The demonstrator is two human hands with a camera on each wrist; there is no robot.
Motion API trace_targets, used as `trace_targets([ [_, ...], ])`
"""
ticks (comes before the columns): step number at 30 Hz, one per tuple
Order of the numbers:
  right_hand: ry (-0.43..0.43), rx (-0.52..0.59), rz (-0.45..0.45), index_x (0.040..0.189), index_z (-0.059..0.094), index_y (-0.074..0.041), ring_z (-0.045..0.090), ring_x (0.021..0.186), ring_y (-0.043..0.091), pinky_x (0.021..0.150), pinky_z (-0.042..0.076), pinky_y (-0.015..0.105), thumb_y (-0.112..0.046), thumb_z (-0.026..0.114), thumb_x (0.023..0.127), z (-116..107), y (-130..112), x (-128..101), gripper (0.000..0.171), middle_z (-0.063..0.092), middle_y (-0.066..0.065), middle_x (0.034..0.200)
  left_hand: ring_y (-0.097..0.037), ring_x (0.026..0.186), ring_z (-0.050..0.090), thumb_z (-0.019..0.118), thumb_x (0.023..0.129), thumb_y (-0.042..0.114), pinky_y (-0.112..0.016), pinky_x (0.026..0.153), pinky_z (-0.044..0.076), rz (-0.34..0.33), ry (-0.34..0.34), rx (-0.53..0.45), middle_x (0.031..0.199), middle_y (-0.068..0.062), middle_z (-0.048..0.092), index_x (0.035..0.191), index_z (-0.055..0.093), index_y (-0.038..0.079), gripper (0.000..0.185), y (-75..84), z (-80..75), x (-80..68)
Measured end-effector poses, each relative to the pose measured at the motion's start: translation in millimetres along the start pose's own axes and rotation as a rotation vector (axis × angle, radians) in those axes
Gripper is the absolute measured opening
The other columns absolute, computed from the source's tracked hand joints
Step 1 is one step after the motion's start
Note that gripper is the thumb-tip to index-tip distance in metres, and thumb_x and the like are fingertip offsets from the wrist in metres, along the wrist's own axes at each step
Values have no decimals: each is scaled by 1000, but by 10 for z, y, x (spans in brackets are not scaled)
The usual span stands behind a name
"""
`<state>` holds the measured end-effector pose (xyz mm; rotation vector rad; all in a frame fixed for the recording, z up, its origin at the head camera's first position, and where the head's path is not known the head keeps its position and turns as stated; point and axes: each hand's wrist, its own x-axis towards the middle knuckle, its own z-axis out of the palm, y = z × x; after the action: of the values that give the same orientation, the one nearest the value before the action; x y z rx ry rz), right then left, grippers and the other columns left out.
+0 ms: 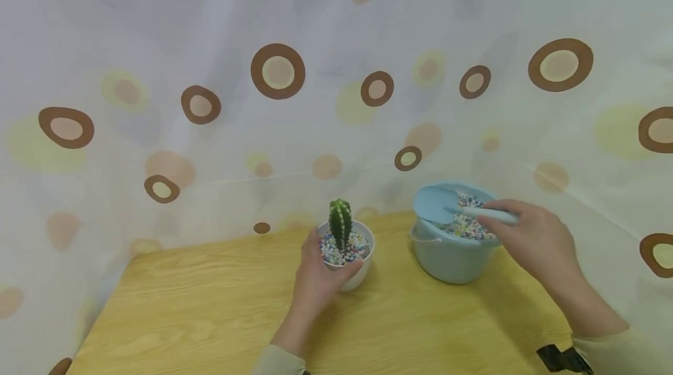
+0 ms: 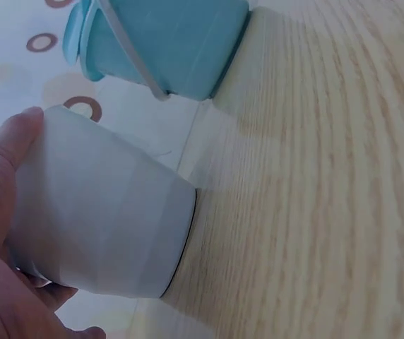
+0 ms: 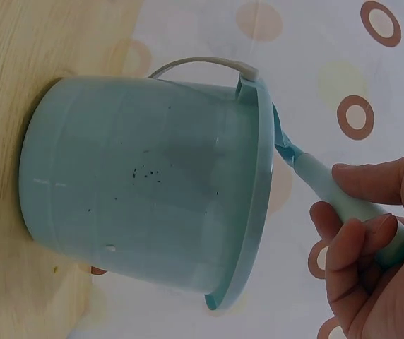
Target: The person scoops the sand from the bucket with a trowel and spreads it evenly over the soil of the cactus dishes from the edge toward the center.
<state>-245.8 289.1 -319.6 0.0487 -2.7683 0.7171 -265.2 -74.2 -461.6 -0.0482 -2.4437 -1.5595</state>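
so one white pot (image 1: 353, 258) with one cactus (image 1: 340, 222) is gripped by the left hand (image 1: 318, 278) on the table (image 1: 210, 305) — one blue scoop (image 1: 439, 204) is held by the right hand (image 1: 531, 240) over one blue bucket (image 1: 449, 258); no writing is seen.

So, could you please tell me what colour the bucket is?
The bucket is light blue, shown best in the right wrist view.

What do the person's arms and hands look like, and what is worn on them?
Both hands, the left hand and the right hand, are bare, without gloves or rings. Each forearm ends in a pale cream sleeve. A black strap sits at the right wrist.
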Motion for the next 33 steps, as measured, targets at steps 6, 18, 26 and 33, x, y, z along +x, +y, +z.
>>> trace_targets([
  [6, -19, 3, -5, 143, 74, -11, 56, 70, 23, 57, 40, 38, -57, 65, 108, -19, 18, 52, 59, 76, 24, 124, -48, 148, 49, 97, 83, 48, -66, 120, 41, -28, -6, -16, 169, -25, 38, 174, 21, 3, 126, -19, -83, -39],
  [18, -13, 22, 11, 141, 75, -13, 51, 66, 24, 53, 38, 38, -59, 68, 106, -132, 94, -103, 58, 75, 21, 115, -48, 147, 51, 96, 84, 53, -66, 119, 43, 36, -93, 15, 167, -26, 41, 174, 22, 5, 126, 66, -146, -114],
  [26, -19, 29, -23, 139, 76, -12, 59, 89, 31, 60, 42, 36, -55, 72, 105, -37, 52, -32, 55, 72, 28, 131, -43, 143, 54, 97, 83, 50, -65, 116, 46, 39, -104, 18, 163, -23, 45, 172, 28, 9, 120, -19, -213, -150],
  [33, -20, 23, -29, 140, 76, -10, 58, 83, 31, 57, 40, 36, -53, 71, 106, -25, 72, 57, 54, 73, 29, 126, -39, 141, 56, 97, 83, 52, -61, 115, 48, 34, -101, 10, 162, -19, 46, 173, 27, 14, 120, 5, -169, -88],
])
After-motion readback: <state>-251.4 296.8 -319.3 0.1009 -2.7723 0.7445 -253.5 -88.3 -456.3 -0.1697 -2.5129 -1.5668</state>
